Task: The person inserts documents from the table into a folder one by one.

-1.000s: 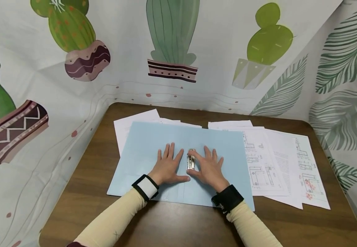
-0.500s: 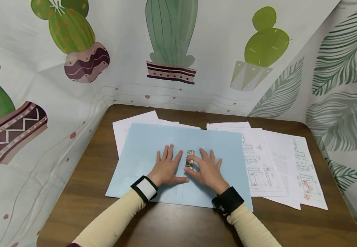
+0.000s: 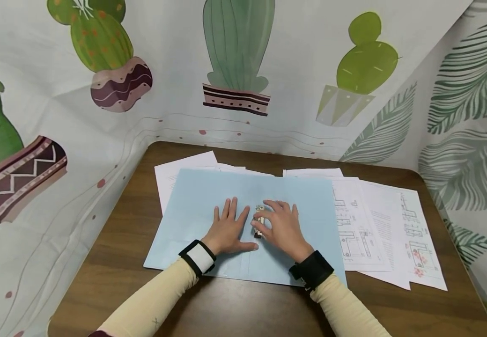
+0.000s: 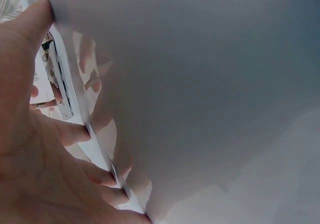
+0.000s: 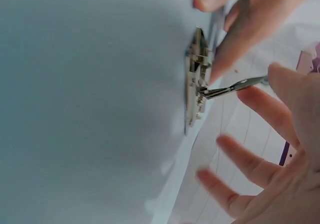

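A light blue folder (image 3: 210,187) lies opened out on the table. Near its middle fold sits a metal lever clip (image 3: 260,208), partly covered by fingers in the head view. My right hand (image 3: 286,229) is over the clip. In the right wrist view its thumb and index finger pinch the clip's lever (image 5: 232,88), which stands up from the metal base (image 5: 192,92). The other fingers are spread in the air. My left hand (image 3: 225,231) rests flat on the folder, left of the clip, fingers spread. Nothing is held in it.
Printed sheets (image 3: 408,234) with drawings fan out under the folder's right side. More papers (image 3: 167,180) stick out at its upper left. Beneath is a brown wooden table (image 3: 121,234), with a cactus-print cloth (image 3: 176,126) behind it.
My right thumb and index finger have come closer together over the clip, now gripping its lever. The other right-hand fingers have shifted left and bent more. My left hand stays in place.
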### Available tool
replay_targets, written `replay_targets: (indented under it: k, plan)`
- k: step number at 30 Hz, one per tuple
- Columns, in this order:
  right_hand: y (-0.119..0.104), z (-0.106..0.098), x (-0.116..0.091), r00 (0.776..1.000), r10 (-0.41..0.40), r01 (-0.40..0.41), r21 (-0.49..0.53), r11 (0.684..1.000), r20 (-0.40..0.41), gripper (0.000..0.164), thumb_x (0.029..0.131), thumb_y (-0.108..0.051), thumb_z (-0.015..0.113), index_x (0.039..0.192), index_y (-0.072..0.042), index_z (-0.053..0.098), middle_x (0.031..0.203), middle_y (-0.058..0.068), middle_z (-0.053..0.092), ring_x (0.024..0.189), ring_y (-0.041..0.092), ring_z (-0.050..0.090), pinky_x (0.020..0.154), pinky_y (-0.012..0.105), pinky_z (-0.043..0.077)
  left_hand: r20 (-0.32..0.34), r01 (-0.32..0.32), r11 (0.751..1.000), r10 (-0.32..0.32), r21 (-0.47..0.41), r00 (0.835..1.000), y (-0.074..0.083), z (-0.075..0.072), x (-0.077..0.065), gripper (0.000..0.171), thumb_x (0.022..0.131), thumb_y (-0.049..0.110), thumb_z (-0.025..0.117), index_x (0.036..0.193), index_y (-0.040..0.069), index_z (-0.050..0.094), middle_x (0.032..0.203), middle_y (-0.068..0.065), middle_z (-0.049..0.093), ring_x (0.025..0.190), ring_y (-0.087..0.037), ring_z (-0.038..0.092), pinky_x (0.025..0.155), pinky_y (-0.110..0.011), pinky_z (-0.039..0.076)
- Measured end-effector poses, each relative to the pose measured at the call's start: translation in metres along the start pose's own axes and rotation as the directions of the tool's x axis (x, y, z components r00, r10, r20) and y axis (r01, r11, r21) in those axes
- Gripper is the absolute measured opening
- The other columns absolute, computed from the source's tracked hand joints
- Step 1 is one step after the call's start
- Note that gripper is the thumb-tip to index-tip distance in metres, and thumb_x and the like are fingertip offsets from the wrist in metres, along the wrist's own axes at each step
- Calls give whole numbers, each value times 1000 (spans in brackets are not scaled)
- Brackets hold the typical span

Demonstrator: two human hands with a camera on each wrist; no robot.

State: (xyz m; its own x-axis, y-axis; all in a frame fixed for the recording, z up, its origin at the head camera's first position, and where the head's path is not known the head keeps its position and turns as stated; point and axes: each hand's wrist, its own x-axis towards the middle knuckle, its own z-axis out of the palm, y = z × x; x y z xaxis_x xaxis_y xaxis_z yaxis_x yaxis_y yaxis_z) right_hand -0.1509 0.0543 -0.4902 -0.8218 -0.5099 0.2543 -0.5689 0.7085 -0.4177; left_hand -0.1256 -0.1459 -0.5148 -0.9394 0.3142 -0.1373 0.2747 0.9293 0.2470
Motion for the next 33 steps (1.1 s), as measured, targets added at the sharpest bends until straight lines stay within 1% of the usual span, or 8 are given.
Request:
replay_targets:
  k: [3,5,7,12,18,21,26,33]
  plan:
    - [1,-3,10,998,-31,35,66,997,-59,13,95,-28,76,103,-19,81,113,7,75,102,34,65,89,62,48,7,-2,1000,2,-4,1000,0,-3,-2,113,80,77,69,163,11,28,167,-31,7,154,-49,6,115,-73,14]
    - [4,-5,18,996,-30,39,114,993,-85,9,95,-22,76,100,-17,81,101,3,76,92,28,67,79,53,50,5,-5,1000,5,-1,1000,0,-4,-2,113,80,77,69,163,11,29,167,-31,8,154,-49,7,115,-72,15]
    - [8,-7,27,996,-14,27,148,989,-87,8,96,-19,74,98,-16,81,94,1,77,88,25,68,75,49,51,5,-2,1000,2,6,1000,0,-4,-1,113,80,77,69,163,12,29,167,-31,8,154,-49,7,115,-72,15]
    - [18,-10,49,998,65,-65,182,981,5,14,100,-21,69,97,-15,81,89,-3,75,83,19,67,74,46,49,19,7,1000,-8,17,1000,0,-2,0,114,79,80,67,164,13,28,168,-29,6,155,-47,5,116,-72,14]
    - [29,-6,67,984,133,-157,234,960,117,18,102,-24,67,97,-13,81,86,-3,72,81,18,65,73,43,48,22,12,1000,-12,25,1000,3,-6,-3,113,79,79,68,163,12,31,167,-30,10,154,-48,8,115,-72,17]
    - [36,-3,71,975,164,-195,233,953,147,18,102,-25,67,98,-14,80,87,-1,71,81,18,64,71,41,49,17,8,1000,-9,24,1000,5,-7,-2,112,80,78,68,162,12,32,167,-30,11,154,-48,9,115,-71,17]
    - [43,3,74,954,231,-265,181,947,189,18,102,-28,66,100,-17,80,87,-2,70,79,17,62,71,41,46,4,-1,1000,1,25,1000,5,-5,-2,112,79,78,69,162,11,33,167,-30,12,154,-49,11,115,-72,18]
    - [44,12,75,939,277,-306,128,943,206,17,101,-30,67,102,-19,80,87,-2,69,76,15,59,68,37,45,13,16,1000,-16,24,1000,4,-1,-2,112,79,79,68,162,13,33,168,-28,10,155,-48,8,116,-71,15]
